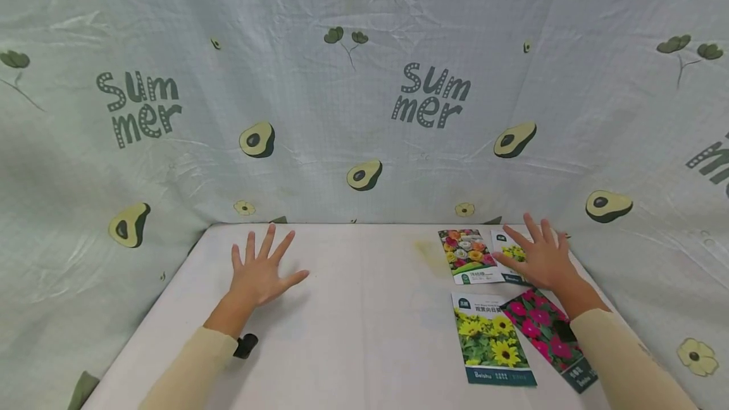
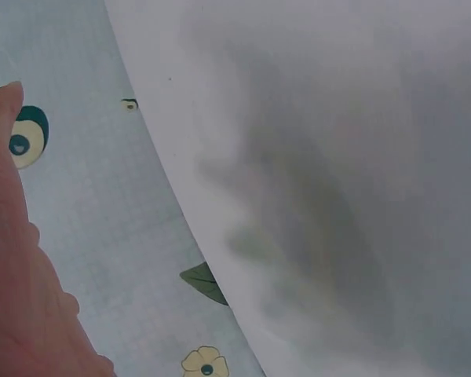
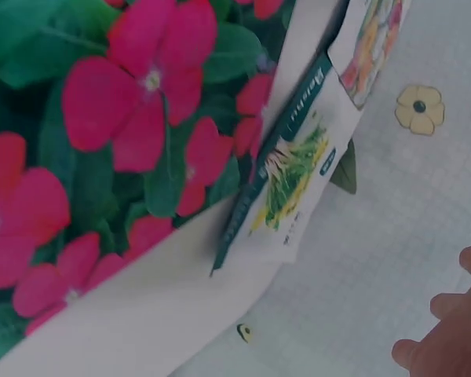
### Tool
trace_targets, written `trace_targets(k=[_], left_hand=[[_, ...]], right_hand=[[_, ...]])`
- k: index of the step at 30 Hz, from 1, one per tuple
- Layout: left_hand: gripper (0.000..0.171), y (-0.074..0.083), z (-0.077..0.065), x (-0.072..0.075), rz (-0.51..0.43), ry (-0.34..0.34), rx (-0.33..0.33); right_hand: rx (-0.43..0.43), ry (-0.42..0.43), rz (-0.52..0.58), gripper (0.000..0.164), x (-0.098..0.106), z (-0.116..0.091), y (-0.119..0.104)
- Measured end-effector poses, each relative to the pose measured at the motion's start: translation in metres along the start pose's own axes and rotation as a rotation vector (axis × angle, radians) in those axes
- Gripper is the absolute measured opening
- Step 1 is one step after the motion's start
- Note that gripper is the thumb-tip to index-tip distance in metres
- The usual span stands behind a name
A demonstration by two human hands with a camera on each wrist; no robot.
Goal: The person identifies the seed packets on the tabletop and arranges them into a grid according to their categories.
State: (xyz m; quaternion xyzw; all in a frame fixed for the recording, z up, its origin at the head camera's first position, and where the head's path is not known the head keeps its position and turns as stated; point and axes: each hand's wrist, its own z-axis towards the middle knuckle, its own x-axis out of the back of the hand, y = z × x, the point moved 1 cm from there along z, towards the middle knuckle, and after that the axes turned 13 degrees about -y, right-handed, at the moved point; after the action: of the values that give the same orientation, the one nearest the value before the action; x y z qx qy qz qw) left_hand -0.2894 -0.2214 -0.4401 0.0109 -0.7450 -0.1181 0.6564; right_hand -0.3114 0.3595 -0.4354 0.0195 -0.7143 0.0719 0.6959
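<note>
My left hand (image 1: 259,276) is spread above the left side of the white table, fingers straight and nothing in it; its shadow falls on the tabletop. In the left wrist view part of that hand (image 2: 31,275) shows at the left edge. My right hand (image 1: 543,261) is also spread and holds nothing, overlapping a seed packet (image 1: 510,247) with yellow flowers in the head view. Beside that lies a packet of mixed-colour blooms (image 1: 469,255). Nearer me are a yellow sunflower packet (image 1: 492,340) and a tilted packet with magenta flowers (image 1: 547,334), partly under the right forearm in view.
The white table (image 1: 364,321) ends at a pale cloth backdrop (image 1: 319,93) printed with avocados and lettering, which also hangs along both sides. A small black device (image 1: 246,346) sits at the left wrist. A faint yellowish stain (image 1: 431,258) marks the table near the packets.
</note>
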Motion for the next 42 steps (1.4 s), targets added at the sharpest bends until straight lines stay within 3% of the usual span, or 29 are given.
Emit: trace_targets(k=[18,28,42], left_hand=[[0.099,0.042,-0.015,-0.021,-0.051,-0.02,-0.065],[0.1,0.071,-0.022,-0.039,-0.117,0.0,-0.093],[0.095,0.118,-0.037,-0.057,-0.132,-0.021,-0.221]], right_hand=[[0.101,-0.025,0.063,0.084,-0.014,-0.019,-0.023],[0.133,-0.015,0.168,0.079,-0.015,-0.036,-0.027],[0.159,0.031,0.149,0.076,-0.019,-0.057,-0.024]])
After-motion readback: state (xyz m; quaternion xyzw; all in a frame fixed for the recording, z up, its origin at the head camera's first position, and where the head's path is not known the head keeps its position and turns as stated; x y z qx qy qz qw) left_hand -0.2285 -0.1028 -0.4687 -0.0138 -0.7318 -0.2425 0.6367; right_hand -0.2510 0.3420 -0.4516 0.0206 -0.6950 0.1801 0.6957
